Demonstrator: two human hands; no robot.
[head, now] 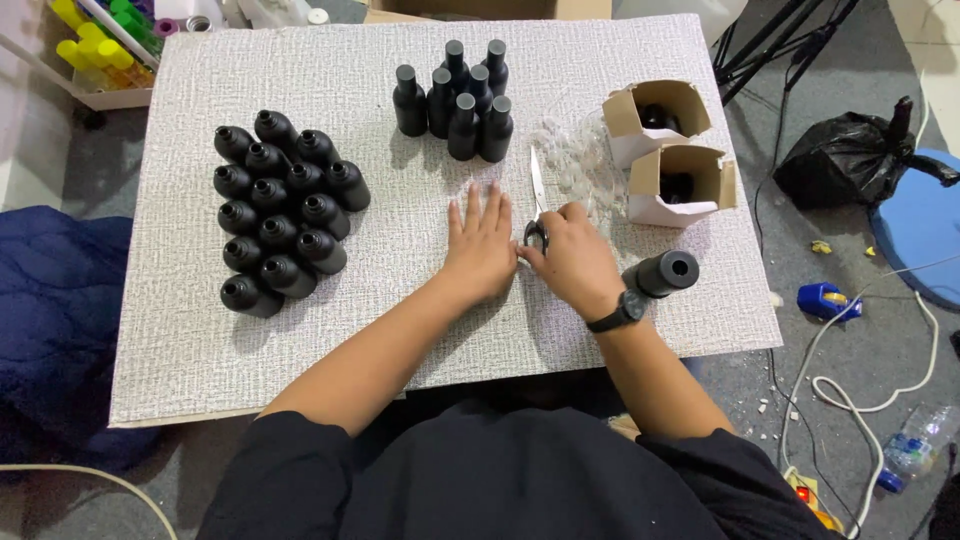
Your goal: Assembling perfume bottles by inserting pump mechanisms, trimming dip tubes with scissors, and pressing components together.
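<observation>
My left hand (481, 245) lies flat, palm down, on the white textured table mat (380, 130), fingers together and holding nothing. Beside it, my right hand (572, 255) rests over the black handles of a pair of scissors (537, 190), whose blades point away from me; a black watch is on that wrist. Whether the fingers grip the handles or only touch them is hard to tell. A black bottle (664, 273) lies on its side just right of my right wrist, its open mouth facing the camera.
Many uncapped black bottles (282, 215) lie clustered at the left. Several capped black bottles (455, 100) stand at the back centre. Two open cardboard boxes (668, 150) and clear plastic scraps (580, 160) sit at the right. Cables, a black bag and clutter lie on the floor.
</observation>
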